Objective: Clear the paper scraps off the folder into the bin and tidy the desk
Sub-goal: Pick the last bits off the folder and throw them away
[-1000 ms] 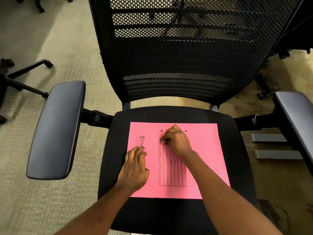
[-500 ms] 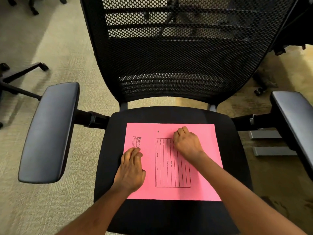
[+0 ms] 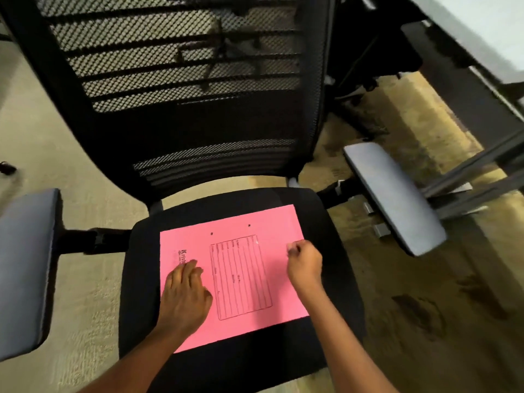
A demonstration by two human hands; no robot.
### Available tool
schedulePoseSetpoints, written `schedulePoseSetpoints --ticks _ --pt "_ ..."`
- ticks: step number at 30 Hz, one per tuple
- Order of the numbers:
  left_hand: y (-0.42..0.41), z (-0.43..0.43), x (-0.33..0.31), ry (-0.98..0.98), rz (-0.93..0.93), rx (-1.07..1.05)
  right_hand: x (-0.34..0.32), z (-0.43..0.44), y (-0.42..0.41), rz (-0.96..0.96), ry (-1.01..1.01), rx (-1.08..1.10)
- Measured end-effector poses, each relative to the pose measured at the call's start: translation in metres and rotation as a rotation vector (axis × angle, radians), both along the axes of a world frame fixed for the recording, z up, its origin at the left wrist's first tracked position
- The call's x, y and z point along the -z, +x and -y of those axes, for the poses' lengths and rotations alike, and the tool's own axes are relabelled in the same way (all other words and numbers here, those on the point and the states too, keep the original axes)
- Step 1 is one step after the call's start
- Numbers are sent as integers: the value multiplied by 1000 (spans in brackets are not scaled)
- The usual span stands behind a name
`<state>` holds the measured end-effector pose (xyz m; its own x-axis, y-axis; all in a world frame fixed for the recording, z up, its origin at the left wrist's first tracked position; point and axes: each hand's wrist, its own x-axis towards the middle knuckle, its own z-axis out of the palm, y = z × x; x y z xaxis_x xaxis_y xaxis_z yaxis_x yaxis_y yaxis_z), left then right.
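Observation:
A pink folder [image 3: 246, 268] with a printed form lies flat on the black seat [image 3: 334, 251] of an office chair. My left hand [image 3: 184, 296] rests palm down on the folder's left part, fingers together. My right hand [image 3: 304, 265] is at the folder's right edge with its fingers curled into a loose fist; something small and pale shows at the fingertips, too blurred to name. A tiny pale scrap [image 3: 257, 241] lies near the form's top right corner. No bin is in view.
The chair's mesh back [image 3: 181, 80] rises behind the seat. Grey armrests stick out at the left [image 3: 25, 265] and right [image 3: 394, 194]. A desk edge [image 3: 482, 38] and its dark metal legs [image 3: 467, 171] stand at the right. Beige carpet [image 3: 90, 194] lies around.
My right hand has slid across the folder from the middle to its right edge with fingers curled. My left hand stayed put. The view swung to the right, bringing the desk into sight.

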<state>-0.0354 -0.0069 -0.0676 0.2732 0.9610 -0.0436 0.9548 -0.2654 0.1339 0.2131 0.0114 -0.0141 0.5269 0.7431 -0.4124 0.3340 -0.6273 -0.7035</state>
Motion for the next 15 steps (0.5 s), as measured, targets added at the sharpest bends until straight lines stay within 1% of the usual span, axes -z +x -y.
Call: schedulePoseSetpoints --ticks 3,7,9,12,15 --pt "42 -22 -12 17 108 53 -4 3 5 -84 73 50" --pt "98 -69 -8 -117 355 -119 6 17 21 -141 114 128" --pt "113 -88 -7 -151 422 -179 14 27 28 -184 115 145" --pt "126 -105 -6 -252 397 -171 23 41 34 -296 123 144" --pt "129 -114 -6 -293 295 -122 29 45 35 -329 142 126"
